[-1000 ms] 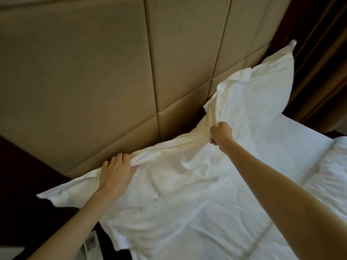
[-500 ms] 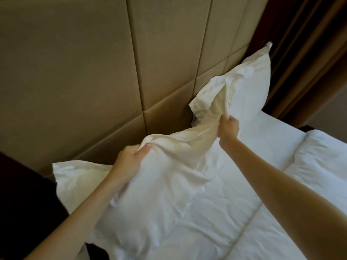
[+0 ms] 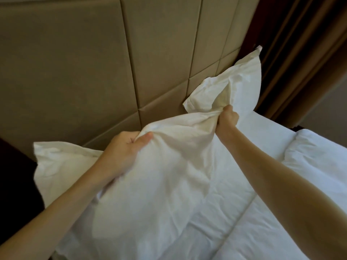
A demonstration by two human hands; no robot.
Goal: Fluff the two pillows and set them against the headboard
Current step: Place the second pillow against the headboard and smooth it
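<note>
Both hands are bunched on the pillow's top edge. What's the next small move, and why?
Probably ease the pillow back until it leans on the headboard. The left hand and right hand both clutch its top edge, and it sags forward, looking short of the panels.

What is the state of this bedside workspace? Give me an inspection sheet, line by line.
Surface: bed with rumpled white bedding.
Job's things: one white pillow held up before the padded headboard; a second pillow cannot be told apart.
Clutter: nothing seen.
Grippers: left hand and right hand both bunch the pillow's top edge, fingers closed.
Cables: nothing seen.
Surroundings: brown curtain at right; dark area at left.
</note>
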